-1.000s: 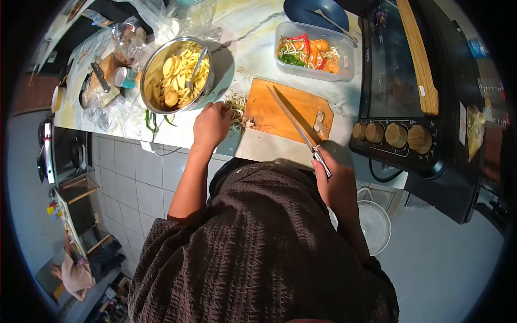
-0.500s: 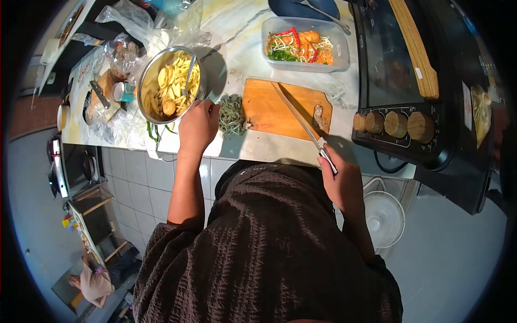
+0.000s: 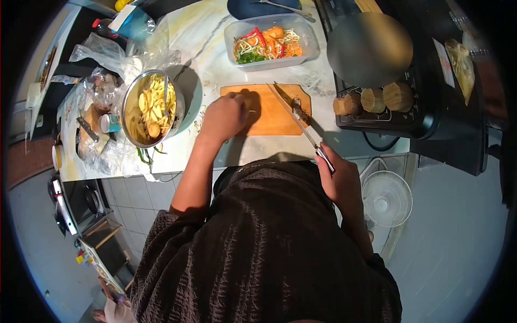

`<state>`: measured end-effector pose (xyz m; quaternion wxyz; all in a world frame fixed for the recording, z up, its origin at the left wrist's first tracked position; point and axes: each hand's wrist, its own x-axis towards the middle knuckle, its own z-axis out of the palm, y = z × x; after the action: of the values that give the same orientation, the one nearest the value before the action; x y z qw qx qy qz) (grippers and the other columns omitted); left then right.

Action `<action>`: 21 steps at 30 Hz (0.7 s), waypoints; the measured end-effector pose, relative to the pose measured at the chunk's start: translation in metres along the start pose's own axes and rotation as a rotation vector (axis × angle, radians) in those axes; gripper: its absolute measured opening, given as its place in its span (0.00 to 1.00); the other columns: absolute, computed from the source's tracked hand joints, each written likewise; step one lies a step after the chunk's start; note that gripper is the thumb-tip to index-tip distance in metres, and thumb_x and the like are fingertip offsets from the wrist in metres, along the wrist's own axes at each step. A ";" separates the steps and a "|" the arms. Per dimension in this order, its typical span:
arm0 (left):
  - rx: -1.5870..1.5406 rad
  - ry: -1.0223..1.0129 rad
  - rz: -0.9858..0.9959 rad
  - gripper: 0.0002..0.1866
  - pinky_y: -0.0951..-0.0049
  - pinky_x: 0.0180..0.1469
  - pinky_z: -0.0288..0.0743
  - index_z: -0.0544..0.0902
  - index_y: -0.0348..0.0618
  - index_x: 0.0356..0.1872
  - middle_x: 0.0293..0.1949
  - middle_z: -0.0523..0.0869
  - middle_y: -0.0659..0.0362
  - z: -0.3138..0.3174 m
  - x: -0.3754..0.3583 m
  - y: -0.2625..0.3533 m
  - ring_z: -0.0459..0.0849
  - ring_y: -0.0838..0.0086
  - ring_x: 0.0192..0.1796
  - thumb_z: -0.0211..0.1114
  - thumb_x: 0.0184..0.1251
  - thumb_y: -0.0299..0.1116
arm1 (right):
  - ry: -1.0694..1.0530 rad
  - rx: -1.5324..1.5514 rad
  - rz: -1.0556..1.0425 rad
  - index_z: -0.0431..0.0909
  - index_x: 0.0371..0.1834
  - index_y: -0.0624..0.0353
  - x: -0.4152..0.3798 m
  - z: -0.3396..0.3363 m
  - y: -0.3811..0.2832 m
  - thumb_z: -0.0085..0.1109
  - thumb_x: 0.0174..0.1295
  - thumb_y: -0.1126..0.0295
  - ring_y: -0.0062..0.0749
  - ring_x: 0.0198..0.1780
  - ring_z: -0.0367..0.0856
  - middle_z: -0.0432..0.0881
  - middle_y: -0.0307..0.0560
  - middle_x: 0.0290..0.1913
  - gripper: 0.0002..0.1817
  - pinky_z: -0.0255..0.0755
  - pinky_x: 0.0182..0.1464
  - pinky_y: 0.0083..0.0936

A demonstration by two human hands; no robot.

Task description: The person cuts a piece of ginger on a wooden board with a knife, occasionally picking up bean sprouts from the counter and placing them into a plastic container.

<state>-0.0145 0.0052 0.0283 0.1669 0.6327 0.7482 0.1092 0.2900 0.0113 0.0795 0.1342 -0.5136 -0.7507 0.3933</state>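
Observation:
My left hand (image 3: 227, 116) is closed over the left end of the wooden cutting board (image 3: 269, 125). Its fingers curl downward, and what they hold, if anything, is hidden. My right hand (image 3: 340, 175) grips a kitchen knife (image 3: 293, 112) by its handle at the board's right front corner. The blade slants up and left over the board. Beside it lies a small brownish piece (image 3: 297, 103). Left of my left hand stands a metal pot (image 3: 129, 126) of sliced yellow food (image 3: 156, 102), with a utensil in it.
Behind the board sits a clear plastic container (image 3: 269, 65) with vegetables and bean sprouts. A blue plate (image 3: 242, 8) with a fork is farther back. Plastic bags (image 3: 102, 54) crowd the left. On the right is a black oven (image 3: 344, 121) with wooden knobs, partly covered by a blurred round patch.
My left hand has moved from the pot's rim rightward onto the board. The grey-green pile beside the board no longer shows. My right hand still holds the knife; the view has shifted.

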 end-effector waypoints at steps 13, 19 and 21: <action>-0.075 0.177 0.054 0.15 0.52 0.48 0.76 0.82 0.38 0.40 0.37 0.84 0.47 0.030 -0.006 0.020 0.83 0.50 0.43 0.67 0.67 0.42 | 0.013 0.039 0.060 0.81 0.57 0.62 -0.011 0.006 0.005 0.61 0.70 0.62 0.59 0.38 0.86 0.86 0.63 0.38 0.19 0.79 0.40 0.41; -0.098 0.301 0.073 0.08 0.53 0.46 0.75 0.83 0.39 0.36 0.35 0.83 0.49 0.052 -0.013 0.011 0.82 0.51 0.41 0.68 0.64 0.34 | -0.017 -0.016 0.009 0.82 0.57 0.61 -0.007 0.015 0.003 0.64 0.68 0.64 0.52 0.40 0.89 0.88 0.60 0.40 0.18 0.79 0.42 0.32; -0.109 0.335 0.102 0.06 0.53 0.46 0.75 0.83 0.39 0.35 0.35 0.82 0.50 0.053 -0.013 0.009 0.82 0.52 0.40 0.67 0.63 0.31 | -0.024 -0.022 -0.008 0.82 0.57 0.61 -0.006 0.015 0.003 0.64 0.68 0.64 0.53 0.41 0.89 0.88 0.60 0.40 0.18 0.80 0.43 0.33</action>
<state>0.0168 -0.0084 -0.0159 0.0682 0.6329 0.7253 0.2621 0.2852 -0.0003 0.0689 0.1212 -0.5072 -0.7587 0.3903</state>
